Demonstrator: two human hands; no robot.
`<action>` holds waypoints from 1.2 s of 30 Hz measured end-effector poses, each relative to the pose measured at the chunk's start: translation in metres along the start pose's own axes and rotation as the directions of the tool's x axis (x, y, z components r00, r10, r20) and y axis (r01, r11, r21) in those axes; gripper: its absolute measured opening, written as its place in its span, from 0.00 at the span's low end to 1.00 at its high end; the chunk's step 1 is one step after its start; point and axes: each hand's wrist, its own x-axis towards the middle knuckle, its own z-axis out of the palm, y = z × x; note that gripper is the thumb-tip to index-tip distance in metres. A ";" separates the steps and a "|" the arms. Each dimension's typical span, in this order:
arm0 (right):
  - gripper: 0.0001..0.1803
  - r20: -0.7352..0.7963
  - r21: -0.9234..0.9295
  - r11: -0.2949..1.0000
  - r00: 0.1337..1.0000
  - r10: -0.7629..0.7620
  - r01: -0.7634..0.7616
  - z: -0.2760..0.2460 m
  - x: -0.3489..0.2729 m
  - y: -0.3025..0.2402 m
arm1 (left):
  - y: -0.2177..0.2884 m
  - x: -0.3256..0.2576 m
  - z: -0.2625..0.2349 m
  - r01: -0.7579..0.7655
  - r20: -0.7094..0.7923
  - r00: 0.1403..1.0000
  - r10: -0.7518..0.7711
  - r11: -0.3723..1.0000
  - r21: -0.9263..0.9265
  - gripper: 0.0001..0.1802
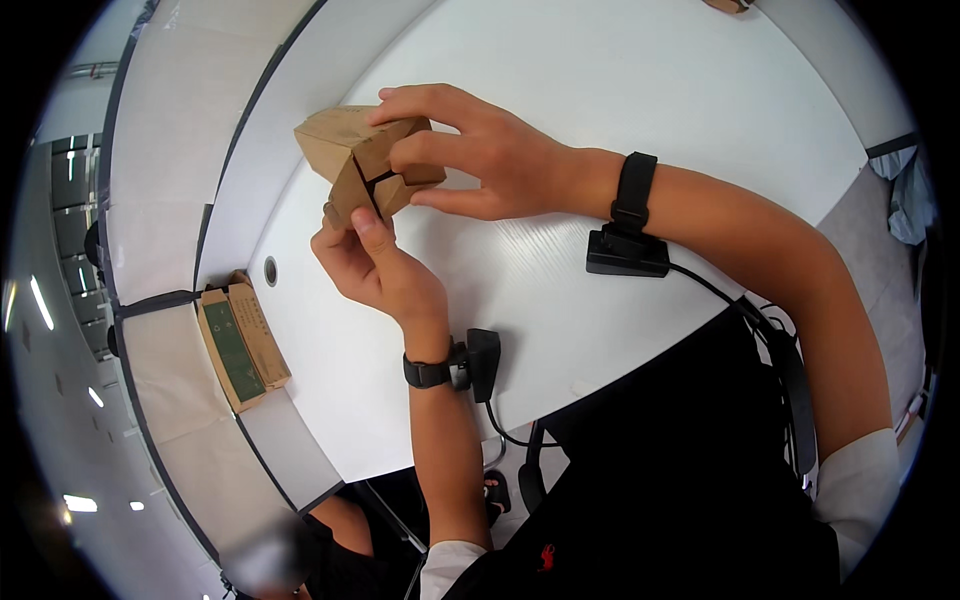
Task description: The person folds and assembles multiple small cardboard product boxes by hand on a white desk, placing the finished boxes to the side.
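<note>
A small brown cardboard box (335,133) is held tilted above the white table, with one end partly open and a flap folded out toward me. My left hand (385,270) pinches that flap between thumb and fingers at its lower edge. Over the box's right side reaches my right hand (490,155), its fingers bent around the top and the open end, the thumb below. A dark gap shows between the flaps; what lies inside is hidden. Each wrist wears a black strap with a small black device.
A larger cardboard box with a green panel (232,345) stands at the table's left edge against the partition (165,230). A round cable hole (270,271) sits nearby in the white tabletop (620,80). Black cables run from my wrists. Another person (290,560) is at the lower left.
</note>
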 end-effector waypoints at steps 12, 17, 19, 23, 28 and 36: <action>0.21 -0.030 -0.120 0.989 0.995 -0.096 0.091 0.003 0.008 -0.005 | -0.001 0.004 -0.011 -0.363 0.186 0.926 0.330 0.913 0.186 0.20; 0.20 -0.071 -0.197 0.968 0.983 -0.172 0.155 0.004 0.006 -0.004 | -0.009 0.010 -0.011 -0.565 0.269 0.825 0.497 0.729 0.387 0.25; 0.20 -0.068 -0.187 0.972 0.985 -0.158 0.143 0.003 0.006 -0.005 | -0.006 0.010 -0.019 -0.560 0.303 0.828 0.472 0.710 0.427 0.25; 0.25 -0.060 -0.171 0.974 0.985 -0.162 0.149 0.003 0.005 -0.003 | -0.001 0.012 -0.019 -0.507 0.365 0.847 0.386 0.793 0.337 0.21; 0.35 -0.082 -0.122 0.982 0.985 -0.152 0.142 0.004 0.007 -0.001 | -0.005 0.017 -0.026 -0.501 0.400 0.820 0.410 0.852 0.152 0.24; 0.23 -0.101 -0.167 0.971 0.977 -0.187 0.169 0.002 0.009 -0.004 | -0.005 0.015 -0.020 -0.502 0.370 0.846 0.384 0.808 0.310 0.18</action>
